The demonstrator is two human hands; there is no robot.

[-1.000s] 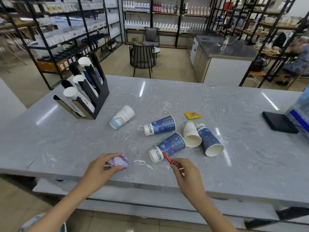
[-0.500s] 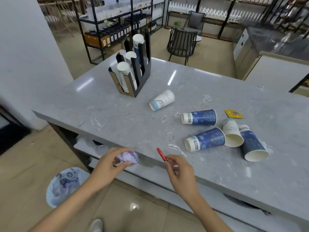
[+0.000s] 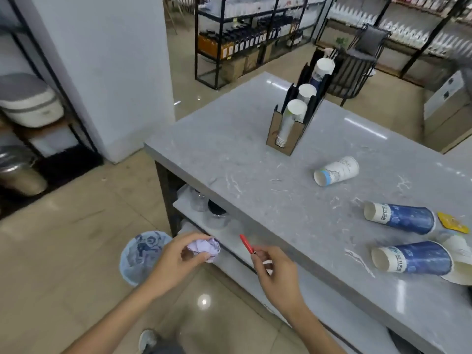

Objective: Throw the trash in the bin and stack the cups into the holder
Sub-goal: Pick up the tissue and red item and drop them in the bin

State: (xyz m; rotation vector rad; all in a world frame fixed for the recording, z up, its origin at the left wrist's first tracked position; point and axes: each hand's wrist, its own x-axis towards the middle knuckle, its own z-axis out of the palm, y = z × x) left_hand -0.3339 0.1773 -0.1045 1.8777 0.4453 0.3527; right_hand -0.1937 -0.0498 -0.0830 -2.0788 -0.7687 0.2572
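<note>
Left hand [image 3: 176, 254] gripping crumpled paper [image 3: 204, 247] beside bin [image 3: 132, 261] on floor; right hand [image 3: 277, 270] pinching red wrapper [image 3: 246, 244] off bench [image 3: 229, 154] edge.

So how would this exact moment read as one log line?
left hand: holds crumpled paper | right hand: holds red scrap | bin: on floor | cups: on counter

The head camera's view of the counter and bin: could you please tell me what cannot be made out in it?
- Trash bin: the left hand covers its right rim; contents are blurred.
- Crumpled paper: partly wrapped by the left grip.
- Red item in the right hand: too small to identify.
- Cups at the right edge: cut off by the frame.
- Print on the blue cups: too small to read.
- Cup holder: stack counts are hidden by its walls.
</note>
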